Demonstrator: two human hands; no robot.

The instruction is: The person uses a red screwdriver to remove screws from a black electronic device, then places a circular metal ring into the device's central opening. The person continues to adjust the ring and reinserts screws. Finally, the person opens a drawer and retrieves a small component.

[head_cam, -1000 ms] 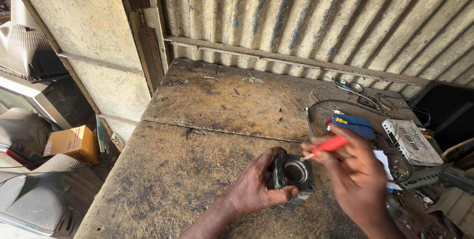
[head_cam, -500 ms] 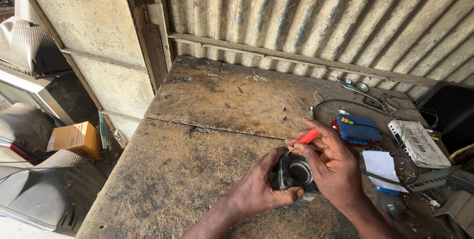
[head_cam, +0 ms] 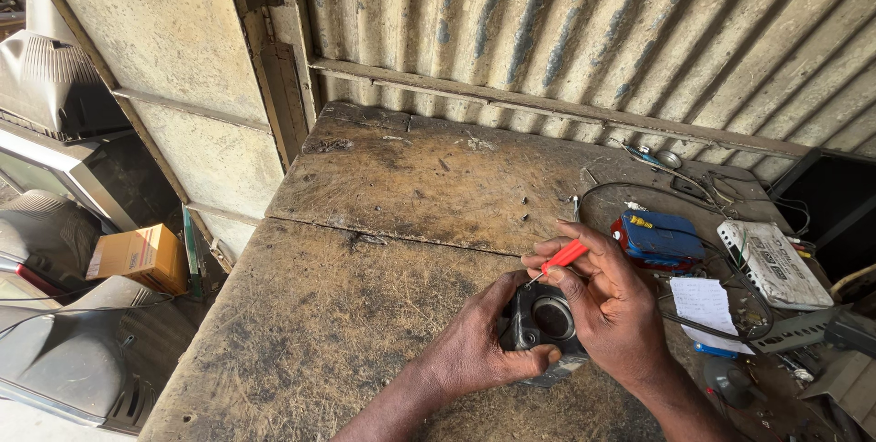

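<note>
My left hand point(head_cam: 479, 342) grips a small black device with a round speaker-like opening point(head_cam: 543, 319), holding it just above the worn wooden workbench point(head_cam: 365, 250). My right hand point(head_cam: 611, 301) pinches a small red-handled screwdriver point(head_cam: 561, 257) between thumb and fingers. Its tip points down at the top left corner of the black device. Part of the device is hidden behind both hands.
A blue box-shaped part point(head_cam: 662, 237), a white circuit unit point(head_cam: 771, 264), a paper slip point(head_cam: 703, 303) and loose wires point(head_cam: 630, 191) crowd the bench's right side. Corrugated metal wall point(head_cam: 593, 31) stands behind. Old television sets point(head_cam: 55, 86) and a cardboard box point(head_cam: 137, 255) sit left, below the bench.
My right hand has drawn the red screwdriver in from the right and lowered its tip onto the black device. My left hand keeps holding the device.
</note>
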